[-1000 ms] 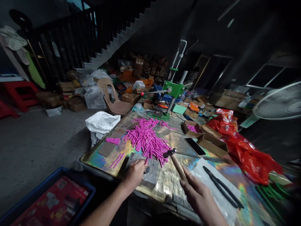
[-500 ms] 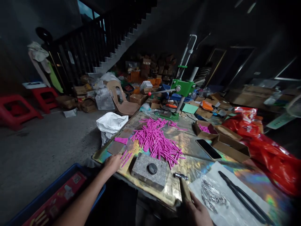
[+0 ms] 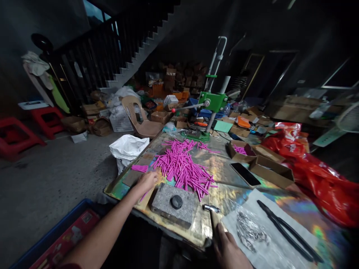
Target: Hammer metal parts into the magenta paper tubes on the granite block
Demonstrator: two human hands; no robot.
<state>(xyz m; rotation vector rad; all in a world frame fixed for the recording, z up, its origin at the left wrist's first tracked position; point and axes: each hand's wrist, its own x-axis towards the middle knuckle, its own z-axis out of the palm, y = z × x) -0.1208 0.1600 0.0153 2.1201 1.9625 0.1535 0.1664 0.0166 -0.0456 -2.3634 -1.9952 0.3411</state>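
Observation:
My left hand is over the table at the left edge of a heap of pink sticks. Its fingers are bent and blurred, so whether they hold a stick cannot be made out. One loose pink stick shows just below this hand. In my right hand, fingers wrapped round the wooden handle, is a small hammer with a metal head. Between the hands lies a grey stone block with a round dark disc on top.
A small row of pink sticks lies left of the heap. Behind stands a green hand press. To the right are a phone, cardboard boxes, long black-handled pliers and a plastic bag of small shiny pieces.
My left hand has moved forward and right, from beside several loose pink sticks to the heap's edge. The right hand still grips the hammer. The whole view has shifted slightly.

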